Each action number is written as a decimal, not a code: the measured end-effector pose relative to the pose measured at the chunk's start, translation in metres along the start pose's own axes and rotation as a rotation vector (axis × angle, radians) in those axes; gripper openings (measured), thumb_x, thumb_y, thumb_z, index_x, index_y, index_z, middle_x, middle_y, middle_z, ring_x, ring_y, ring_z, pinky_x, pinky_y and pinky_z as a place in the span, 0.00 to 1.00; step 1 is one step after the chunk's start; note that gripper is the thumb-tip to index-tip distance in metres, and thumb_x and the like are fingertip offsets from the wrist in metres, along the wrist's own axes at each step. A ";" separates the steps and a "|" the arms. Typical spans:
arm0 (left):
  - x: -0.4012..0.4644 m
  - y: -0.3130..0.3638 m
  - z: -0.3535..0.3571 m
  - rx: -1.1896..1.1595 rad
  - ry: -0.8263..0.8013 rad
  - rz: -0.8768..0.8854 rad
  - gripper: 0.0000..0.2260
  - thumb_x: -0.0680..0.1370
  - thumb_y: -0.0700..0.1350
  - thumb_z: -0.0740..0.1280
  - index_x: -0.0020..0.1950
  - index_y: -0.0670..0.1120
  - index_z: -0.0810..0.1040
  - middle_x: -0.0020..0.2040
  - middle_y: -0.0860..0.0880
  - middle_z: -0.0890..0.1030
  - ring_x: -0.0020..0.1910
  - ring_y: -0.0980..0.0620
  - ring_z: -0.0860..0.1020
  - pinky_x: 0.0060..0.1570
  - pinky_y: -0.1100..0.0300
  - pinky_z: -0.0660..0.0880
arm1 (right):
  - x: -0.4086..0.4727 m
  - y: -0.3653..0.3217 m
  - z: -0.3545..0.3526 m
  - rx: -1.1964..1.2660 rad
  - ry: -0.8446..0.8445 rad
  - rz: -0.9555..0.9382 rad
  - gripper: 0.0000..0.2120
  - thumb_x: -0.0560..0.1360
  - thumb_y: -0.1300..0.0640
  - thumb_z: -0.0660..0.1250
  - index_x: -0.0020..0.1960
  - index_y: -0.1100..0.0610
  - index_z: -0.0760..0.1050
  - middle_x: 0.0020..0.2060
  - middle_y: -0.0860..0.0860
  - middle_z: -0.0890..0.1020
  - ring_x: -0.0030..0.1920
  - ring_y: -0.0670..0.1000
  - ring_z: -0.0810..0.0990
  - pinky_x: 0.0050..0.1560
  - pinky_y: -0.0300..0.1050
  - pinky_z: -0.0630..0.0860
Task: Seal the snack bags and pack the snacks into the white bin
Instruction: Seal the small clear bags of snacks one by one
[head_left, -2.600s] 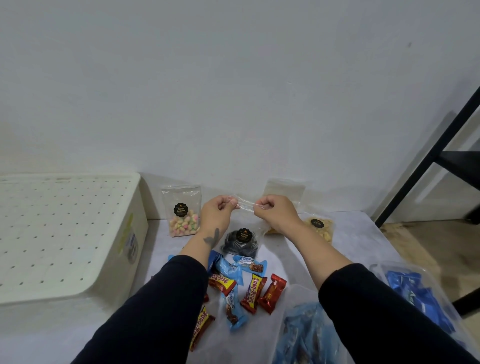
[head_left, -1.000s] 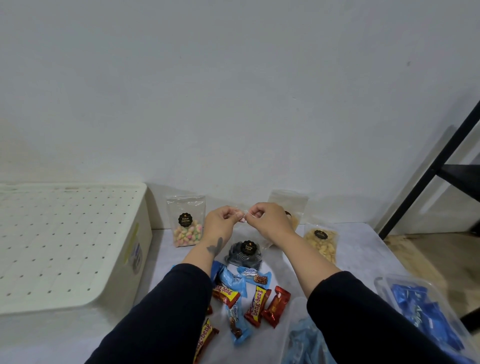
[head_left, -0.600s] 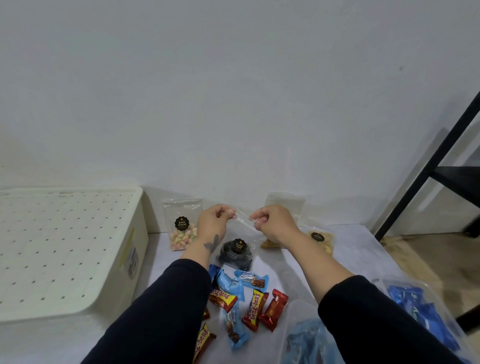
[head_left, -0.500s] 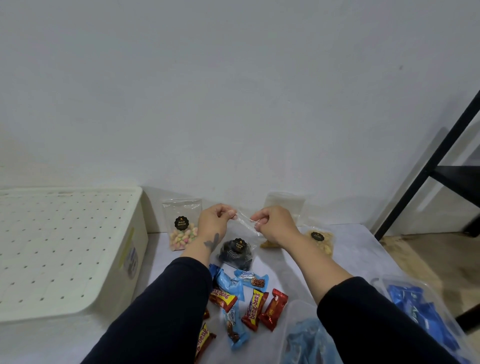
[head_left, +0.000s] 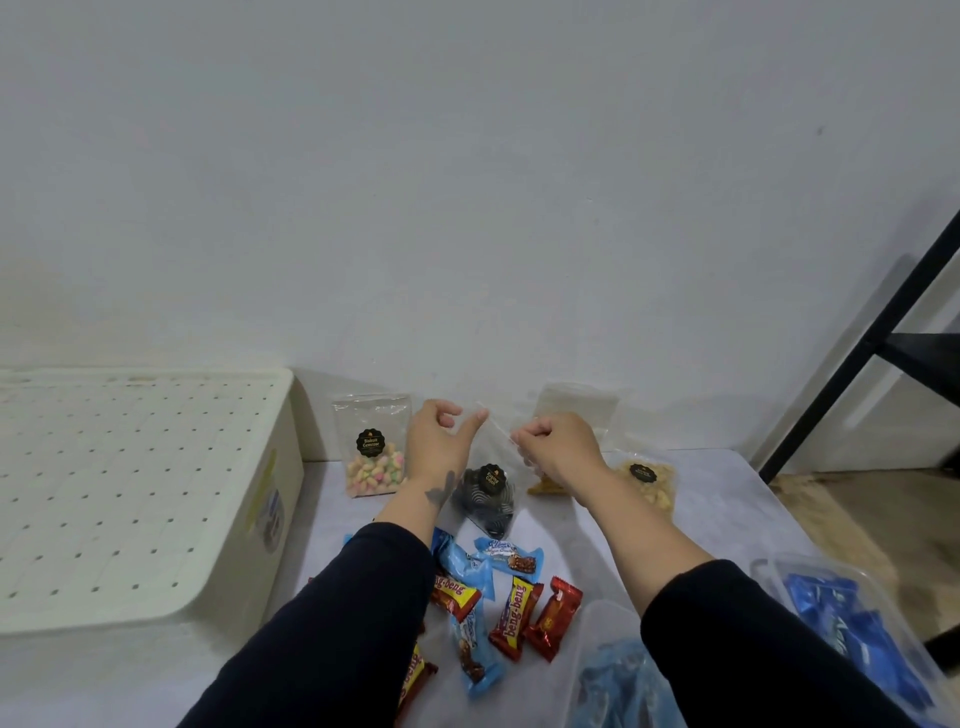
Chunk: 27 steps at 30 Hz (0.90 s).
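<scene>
A clear snack bag of dark pieces (head_left: 485, 499) with a black label stands on the table between my hands. My right hand (head_left: 556, 447) pinches the bag's top edge. My left hand (head_left: 439, 441) sits just left of that edge, thumb stretched toward the bag's top corner and fingers loosely curled apart from the thumb. The white bin (head_left: 145, 493) with a perforated lid on it stands at the left. A bag of pastel snacks (head_left: 371, 457) leans on the wall, and a bag of yellow snacks (head_left: 649, 483) lies to the right.
Another clear bag (head_left: 576, 405) stands behind my right hand. Several wrapped chocolate bars (head_left: 514, 613) lie in front of my arms. Two clear tubs of blue packets (head_left: 852, 623) sit at the lower right. A black shelf frame (head_left: 883, 332) rises at the right edge.
My left hand has let its pinch on the bag's top go and spread its thumb from its fingers. My right hand keeps its pinch, and the bag top now slants down toward it.
</scene>
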<state>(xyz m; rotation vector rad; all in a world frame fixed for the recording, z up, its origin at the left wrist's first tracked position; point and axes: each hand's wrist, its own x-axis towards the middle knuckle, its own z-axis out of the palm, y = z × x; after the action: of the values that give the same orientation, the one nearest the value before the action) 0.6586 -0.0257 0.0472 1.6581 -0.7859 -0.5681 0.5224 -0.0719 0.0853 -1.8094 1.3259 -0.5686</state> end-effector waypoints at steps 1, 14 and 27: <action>-0.003 0.002 0.001 0.000 -0.043 -0.019 0.13 0.75 0.57 0.66 0.45 0.47 0.76 0.41 0.49 0.76 0.39 0.49 0.77 0.41 0.56 0.77 | -0.001 -0.002 0.002 -0.022 0.010 -0.026 0.11 0.74 0.59 0.66 0.36 0.64 0.81 0.30 0.53 0.78 0.32 0.51 0.75 0.41 0.44 0.75; -0.016 -0.003 0.004 -0.142 -0.110 -0.044 0.08 0.79 0.46 0.63 0.44 0.45 0.79 0.40 0.48 0.81 0.37 0.54 0.78 0.35 0.64 0.72 | 0.010 -0.011 0.012 -0.267 0.079 -0.075 0.08 0.77 0.57 0.63 0.40 0.50 0.77 0.40 0.46 0.79 0.43 0.50 0.77 0.45 0.43 0.73; 0.010 -0.063 -0.003 0.140 0.066 -0.159 0.27 0.75 0.39 0.69 0.72 0.42 0.63 0.65 0.45 0.73 0.66 0.48 0.71 0.67 0.52 0.68 | 0.059 -0.023 0.036 -0.157 -0.019 -0.310 0.06 0.76 0.55 0.65 0.43 0.50 0.79 0.41 0.44 0.81 0.44 0.48 0.79 0.50 0.45 0.77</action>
<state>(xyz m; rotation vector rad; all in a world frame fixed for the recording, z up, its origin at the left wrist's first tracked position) 0.6798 -0.0244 -0.0130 1.8710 -0.6616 -0.5762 0.5828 -0.1124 0.0777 -2.1647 1.1090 -0.6232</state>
